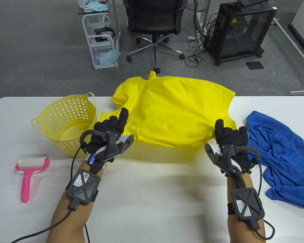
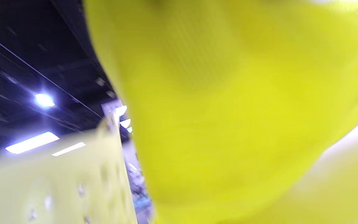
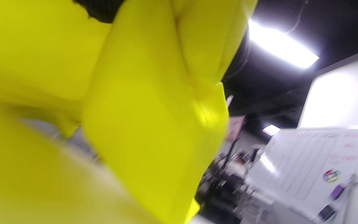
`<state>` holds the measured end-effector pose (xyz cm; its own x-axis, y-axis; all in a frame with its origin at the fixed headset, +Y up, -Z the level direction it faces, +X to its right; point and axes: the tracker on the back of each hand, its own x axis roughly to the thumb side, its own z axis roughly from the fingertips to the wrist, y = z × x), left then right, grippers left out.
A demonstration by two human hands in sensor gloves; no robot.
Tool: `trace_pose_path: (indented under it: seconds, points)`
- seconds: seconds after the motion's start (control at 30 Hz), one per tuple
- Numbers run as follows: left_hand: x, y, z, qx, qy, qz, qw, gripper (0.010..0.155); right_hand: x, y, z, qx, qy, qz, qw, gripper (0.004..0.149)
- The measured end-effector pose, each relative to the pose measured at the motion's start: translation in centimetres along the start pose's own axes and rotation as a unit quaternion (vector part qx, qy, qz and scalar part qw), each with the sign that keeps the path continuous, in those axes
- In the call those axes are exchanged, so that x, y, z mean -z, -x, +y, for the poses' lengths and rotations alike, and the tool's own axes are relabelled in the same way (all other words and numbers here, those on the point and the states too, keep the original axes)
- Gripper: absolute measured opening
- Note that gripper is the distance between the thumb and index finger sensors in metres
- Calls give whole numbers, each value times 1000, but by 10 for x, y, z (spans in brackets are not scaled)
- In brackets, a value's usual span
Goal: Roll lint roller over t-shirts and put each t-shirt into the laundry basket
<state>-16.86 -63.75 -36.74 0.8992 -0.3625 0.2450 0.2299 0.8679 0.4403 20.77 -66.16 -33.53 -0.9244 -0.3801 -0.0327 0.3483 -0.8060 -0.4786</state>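
A yellow t-shirt (image 1: 172, 108) is held up above the white table (image 1: 152, 192), its far part hanging past the table's back edge. My left hand (image 1: 114, 124) grips its near left edge, one finger sticking up. My right hand (image 1: 229, 134) grips the near right edge. Yellow t-shirt cloth (image 2: 228, 109) fills the left wrist view, and the same t-shirt (image 3: 135, 109) fills most of the right wrist view. A pink lint roller (image 1: 30, 172) lies at the table's left. An empty yellow laundry basket (image 1: 65, 121) stands left of the shirt. A blue t-shirt (image 1: 278, 157) lies crumpled at the right.
Beyond the table on the grey floor stand a black office chair (image 1: 154, 20), a white trolley (image 1: 101, 40) and a black cabinet on wheels (image 1: 240, 30) with cables. The basket's wall (image 2: 57, 180) shows blurred in the left wrist view.
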Motion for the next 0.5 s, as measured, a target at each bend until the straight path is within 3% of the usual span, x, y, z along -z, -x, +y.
trace_pose_path:
  seconds: [0.07,0.17,0.27,0.37,0.4,0.5]
  points:
    - [-31,-6,-17,-54,40,-58,996,60,-33,-7,17,6,-46,-43,998,60]
    - [-71,-14,-33,-58,88,-112,988,59,-74,-20,35,-24,-122,-114,986,62]
    - [-107,-15,-49,-71,160,-168,970,58,-106,-27,46,-48,-229,-158,959,63]
    - [-131,-8,-62,-99,207,-194,954,55,-116,-21,47,-23,-358,-159,920,67]
    - [-135,-6,-65,-106,221,-203,948,53,-116,-18,44,-16,-375,-149,915,69]
    - [-145,1,-67,-114,315,-199,921,57,-103,-2,31,11,-471,-79,879,64]
